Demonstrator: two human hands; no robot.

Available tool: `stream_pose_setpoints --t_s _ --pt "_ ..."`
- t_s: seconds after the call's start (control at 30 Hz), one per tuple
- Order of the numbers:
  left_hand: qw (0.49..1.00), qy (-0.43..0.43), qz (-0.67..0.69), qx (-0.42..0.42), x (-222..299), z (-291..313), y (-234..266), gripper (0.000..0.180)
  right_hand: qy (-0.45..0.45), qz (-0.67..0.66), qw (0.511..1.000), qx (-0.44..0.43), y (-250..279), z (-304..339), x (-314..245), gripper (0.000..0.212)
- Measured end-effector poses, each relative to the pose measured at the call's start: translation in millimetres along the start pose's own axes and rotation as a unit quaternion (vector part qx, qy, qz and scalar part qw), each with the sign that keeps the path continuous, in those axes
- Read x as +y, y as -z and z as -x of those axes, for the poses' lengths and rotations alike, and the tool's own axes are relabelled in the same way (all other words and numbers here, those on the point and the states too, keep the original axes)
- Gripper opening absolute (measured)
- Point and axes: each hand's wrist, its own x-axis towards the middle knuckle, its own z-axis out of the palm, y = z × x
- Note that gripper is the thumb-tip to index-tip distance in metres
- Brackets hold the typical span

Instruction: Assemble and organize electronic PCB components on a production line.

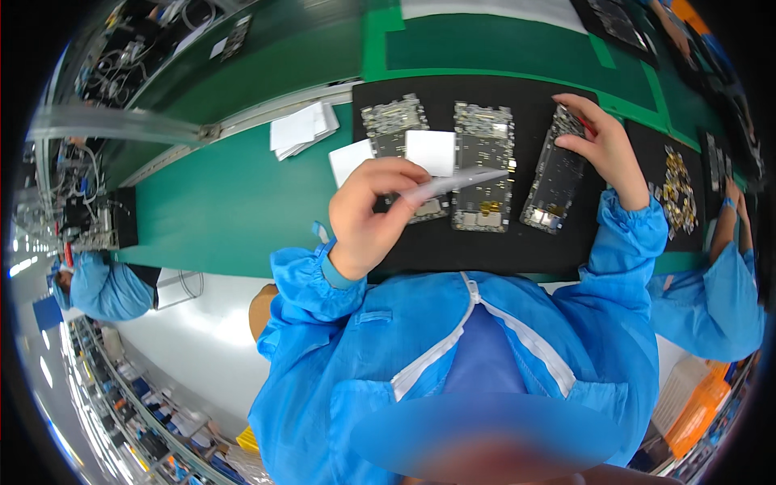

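Note:
My left hand point(373, 212) pinches a thin, pale grey, tapering piece point(459, 183), whose exact kind I cannot make out. It reaches over the middle circuit board point(482, 149), and I cannot tell whether it touches. Farther right, my right hand point(602, 145) grips the top end of a slanted circuit board point(556, 174) between thumb and fingers. Something small and red shows by those fingers. A third circuit board point(394, 113) lies at the left, partly covered by a white square card point(429, 152) and my left hand. Another white card point(349, 162) sits beside it.
Under the boards lies a black mat point(420, 255) on the green bench point(218, 210). A stack of white cards point(303, 129) rests at the mat's left. To the right, small gold-coloured parts point(677, 194) are heaped on a dark surface, near a co-worker's hands point(731, 212).

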Motion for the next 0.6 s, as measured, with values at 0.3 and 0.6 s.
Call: stream_pose_setpoints --t_s 0.3,0.6 --pt "0.927 0.283 0.245 0.005 3 -34 -58 0.042 0.064 -0.098 0.992 0.055 -2 14 -11 0.058" --pt "0.925 0.288 0.249 -0.015 10 -38 -72 0.041 0.043 -0.072 0.995 0.051 2 18 -12 0.057"
